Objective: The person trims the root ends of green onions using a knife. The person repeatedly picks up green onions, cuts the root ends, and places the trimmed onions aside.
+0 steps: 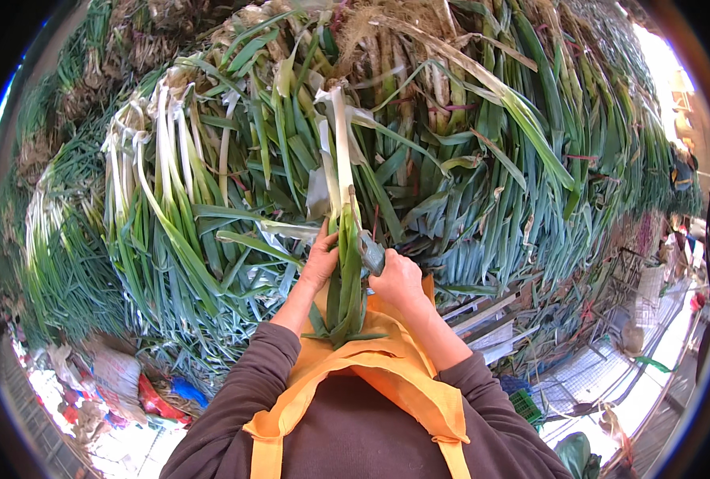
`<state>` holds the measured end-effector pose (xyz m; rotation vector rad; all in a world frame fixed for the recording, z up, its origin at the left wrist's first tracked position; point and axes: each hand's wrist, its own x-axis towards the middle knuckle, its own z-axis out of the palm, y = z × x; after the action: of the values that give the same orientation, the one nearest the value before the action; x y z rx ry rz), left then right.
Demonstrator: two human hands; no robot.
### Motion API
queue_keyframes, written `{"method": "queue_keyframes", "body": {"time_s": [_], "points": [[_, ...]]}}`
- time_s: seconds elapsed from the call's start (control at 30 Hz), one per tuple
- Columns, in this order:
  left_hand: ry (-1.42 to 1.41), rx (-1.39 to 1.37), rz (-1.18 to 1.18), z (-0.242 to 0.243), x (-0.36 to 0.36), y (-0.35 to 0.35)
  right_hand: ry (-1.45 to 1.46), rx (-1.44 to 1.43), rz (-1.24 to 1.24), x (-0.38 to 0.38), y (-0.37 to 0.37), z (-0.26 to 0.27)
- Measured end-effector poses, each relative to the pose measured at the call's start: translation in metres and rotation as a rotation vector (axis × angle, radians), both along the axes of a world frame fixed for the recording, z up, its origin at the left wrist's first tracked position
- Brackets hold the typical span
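Observation:
A leek-like green onion stands out before me, white end away and green leaves hanging toward my apron. My left hand grips it from the left, near where white turns to green. In my right hand is a hand tool with a wrapped grey handle. Its thin, brownish, slightly curved metal end lies along the right side of the stalk; whether it is a knife or a hook I cannot tell. Left of my hands lie pale, peeled-looking green onions. Behind the held stalk are bundles with dry roots.
Heaped green onions form a wall ahead and to both sides. An orange apron covers my front. Wooden slats jut out at right. Sacks and a blue bag lie low left; a green plastic crate sits low right.

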<state>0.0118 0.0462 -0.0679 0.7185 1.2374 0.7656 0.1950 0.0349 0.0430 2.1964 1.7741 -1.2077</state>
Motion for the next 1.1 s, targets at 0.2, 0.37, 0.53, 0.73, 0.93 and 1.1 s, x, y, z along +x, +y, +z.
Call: {"method": "queue_keyframes", "body": {"time_s": [0.2, 0.37, 0.53, 0.73, 0.93, 1.1], "points": [[-0.519, -0.457, 0.290, 0.074, 0.002, 0.038, 0.151, 0.037, -0.011, 0.007, 0.024, 0.011], [0.575, 0.060, -0.104, 0.077, -0.042, 0.072, 0.154, 0.089, -0.046, 0.017, 0.044, 0.032], [1.201, 0.141, -0.347, 0.123, -0.065, 0.078, 0.128, 0.090, 0.144, 0.014, 0.038, 0.054], [1.356, 0.132, -0.511, 0.143, -0.064, 0.025, 0.151, -0.046, 0.292, -0.006, -0.013, 0.079], [1.063, -0.075, -0.584, 0.170, -0.043, -0.052, 0.046, -0.011, 0.258, 0.029, -0.031, 0.083], [1.033, -0.027, -0.629, 0.175, -0.042, -0.072, -0.006, 0.021, 0.227, 0.017, 0.008, 0.039]]}}
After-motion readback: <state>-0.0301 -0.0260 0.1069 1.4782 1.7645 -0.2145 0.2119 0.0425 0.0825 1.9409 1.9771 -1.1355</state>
